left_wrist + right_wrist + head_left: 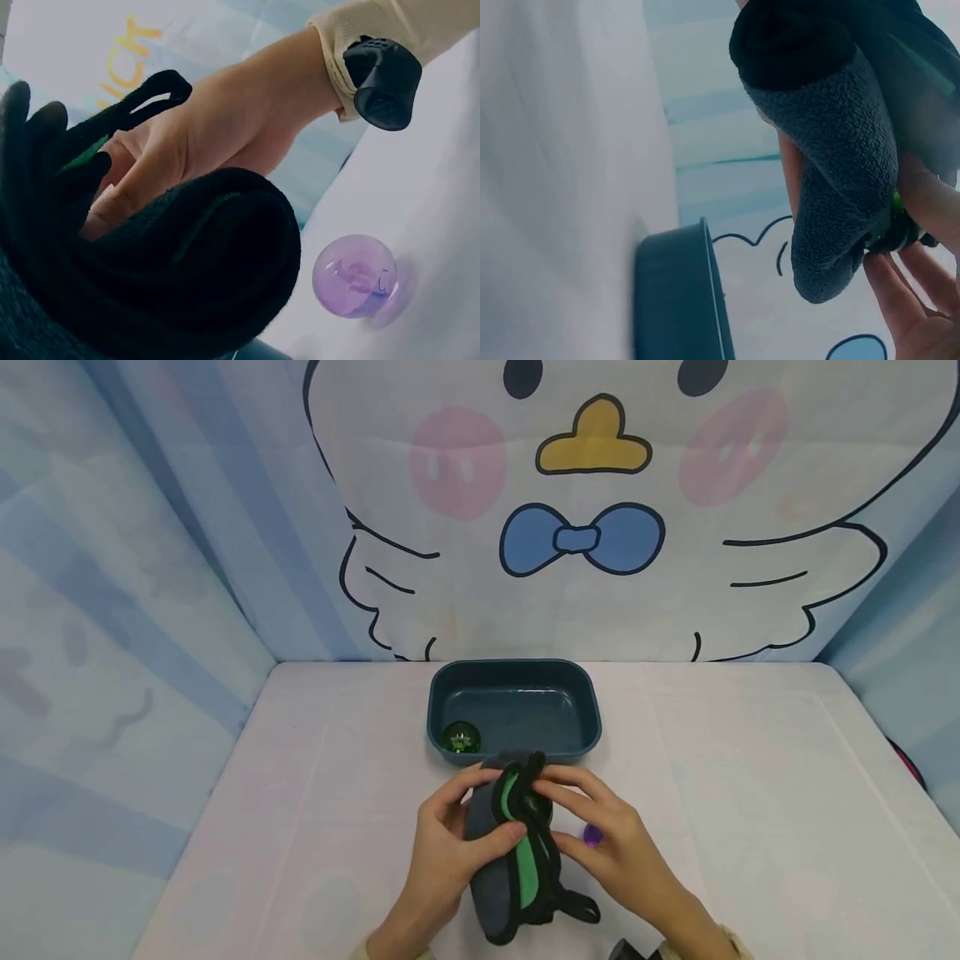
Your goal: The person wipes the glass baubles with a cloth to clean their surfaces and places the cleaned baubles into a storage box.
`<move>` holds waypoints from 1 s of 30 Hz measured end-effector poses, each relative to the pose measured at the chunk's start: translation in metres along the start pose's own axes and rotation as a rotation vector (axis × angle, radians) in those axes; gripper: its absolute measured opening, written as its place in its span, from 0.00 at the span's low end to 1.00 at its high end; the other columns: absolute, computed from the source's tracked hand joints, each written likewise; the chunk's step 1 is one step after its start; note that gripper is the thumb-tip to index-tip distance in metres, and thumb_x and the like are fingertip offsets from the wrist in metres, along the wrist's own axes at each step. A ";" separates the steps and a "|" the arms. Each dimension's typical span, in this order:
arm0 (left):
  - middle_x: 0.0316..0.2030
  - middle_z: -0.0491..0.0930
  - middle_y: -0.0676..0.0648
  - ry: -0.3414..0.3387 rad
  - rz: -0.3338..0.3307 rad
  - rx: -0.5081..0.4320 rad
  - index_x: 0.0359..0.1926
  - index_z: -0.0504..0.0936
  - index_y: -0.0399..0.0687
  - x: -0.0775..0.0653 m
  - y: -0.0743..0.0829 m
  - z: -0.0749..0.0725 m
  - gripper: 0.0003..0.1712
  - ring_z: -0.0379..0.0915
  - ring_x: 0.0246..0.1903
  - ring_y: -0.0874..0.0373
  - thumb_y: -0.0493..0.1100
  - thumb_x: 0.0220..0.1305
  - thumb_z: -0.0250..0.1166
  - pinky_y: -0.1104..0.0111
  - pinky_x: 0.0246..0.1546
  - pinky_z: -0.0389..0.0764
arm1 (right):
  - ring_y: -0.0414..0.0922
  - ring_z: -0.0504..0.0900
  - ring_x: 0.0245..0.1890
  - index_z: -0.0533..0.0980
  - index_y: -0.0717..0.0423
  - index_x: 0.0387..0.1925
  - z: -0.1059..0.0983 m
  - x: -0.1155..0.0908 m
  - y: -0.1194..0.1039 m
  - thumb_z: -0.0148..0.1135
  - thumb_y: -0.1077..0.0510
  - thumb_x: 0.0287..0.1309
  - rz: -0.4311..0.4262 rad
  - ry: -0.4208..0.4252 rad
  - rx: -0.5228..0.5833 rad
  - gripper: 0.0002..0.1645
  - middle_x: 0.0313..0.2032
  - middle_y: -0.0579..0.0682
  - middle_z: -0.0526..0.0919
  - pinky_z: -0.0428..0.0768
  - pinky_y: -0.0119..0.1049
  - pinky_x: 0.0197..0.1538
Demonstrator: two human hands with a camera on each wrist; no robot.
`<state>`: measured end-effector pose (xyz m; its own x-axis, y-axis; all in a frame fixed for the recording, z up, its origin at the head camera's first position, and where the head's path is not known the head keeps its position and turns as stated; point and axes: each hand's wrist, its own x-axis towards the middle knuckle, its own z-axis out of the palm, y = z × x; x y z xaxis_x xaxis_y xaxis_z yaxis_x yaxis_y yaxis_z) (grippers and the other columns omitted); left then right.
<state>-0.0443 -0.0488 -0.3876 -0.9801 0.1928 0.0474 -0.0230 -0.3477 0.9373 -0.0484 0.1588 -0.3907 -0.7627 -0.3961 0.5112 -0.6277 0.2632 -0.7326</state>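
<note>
My left hand grips a soft grey cloth, folded over, with thick black edging, green strips and a black loop. The thumb lies across its front. On the cloth's right side, my right hand holds a dark green shiny ball between thumb and fingers, against the black edging. The cloth partly hides that ball. A clear purple ball lies on the table, partly behind the right hand in the head view.
Just beyond the hands stands a dark blue-green tray, holding another green ball in its near left corner. A white cover lies over the table. Printed curtains enclose the back and sides.
</note>
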 end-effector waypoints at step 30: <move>0.61 0.71 0.39 -0.006 -0.017 -0.009 0.57 0.77 0.40 -0.002 -0.003 0.005 0.30 0.77 0.50 0.50 0.31 0.52 0.74 0.59 0.49 0.85 | 0.39 0.80 0.56 0.76 0.65 0.59 -0.002 0.000 0.006 0.69 0.76 0.49 0.069 0.044 0.218 0.32 0.55 0.52 0.81 0.85 0.34 0.49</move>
<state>-0.0415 -0.0434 -0.3888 -0.9783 0.2046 0.0339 -0.0413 -0.3523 0.9350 -0.0527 0.1619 -0.3942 -0.8118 -0.3437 0.4720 -0.5288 0.0901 -0.8439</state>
